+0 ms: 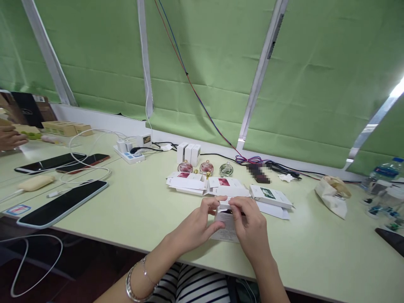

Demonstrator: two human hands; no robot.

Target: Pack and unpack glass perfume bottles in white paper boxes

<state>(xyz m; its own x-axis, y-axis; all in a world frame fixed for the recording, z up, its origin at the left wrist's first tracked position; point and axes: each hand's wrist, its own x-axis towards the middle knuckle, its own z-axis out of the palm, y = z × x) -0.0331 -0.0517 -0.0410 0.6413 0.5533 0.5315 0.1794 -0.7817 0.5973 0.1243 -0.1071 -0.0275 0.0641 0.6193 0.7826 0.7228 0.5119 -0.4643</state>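
Pinched between your two hands is a small white carton [224, 223]. Your left hand [197, 227] is closed on its left end with thumb and fingers, and your right hand [251, 229] is closed on its right end. The fingertips of both hands nearly meet over its top edge. You hold the carton at the near middle of the table [142, 210]; whether its lower edge rests on the surface cannot be told.

Noted around it, by size:
- A green blind [214, 63] covers the whole far wall, with red and blue wires [192, 86] hanging across it.
- The table is pale green and runs the full width of the scene.
- A dark tablet [63, 204] lies flat at near left, and two phones [63, 162] lie beyond it with a white cable looped over them.
- A crumpled paper bag [331, 191] lies at right, well apart from your hands, and a water bottle [383, 172] stands further right.
- A white power strip [129, 156] sits far left of centre.
- Three flat printed cartons [225, 185] lie in a row just beyond your hands, the rightmost one tilted.
- Three small white boxes [188, 152] stand upright together at the far edge.
- Three round glass bottles [206, 167] sit in a line between those boxes and the flat cartons.
- A silver bracelet [135, 282] is on your left wrist.
- Another person's hand [11, 138] rests at the far left edge.
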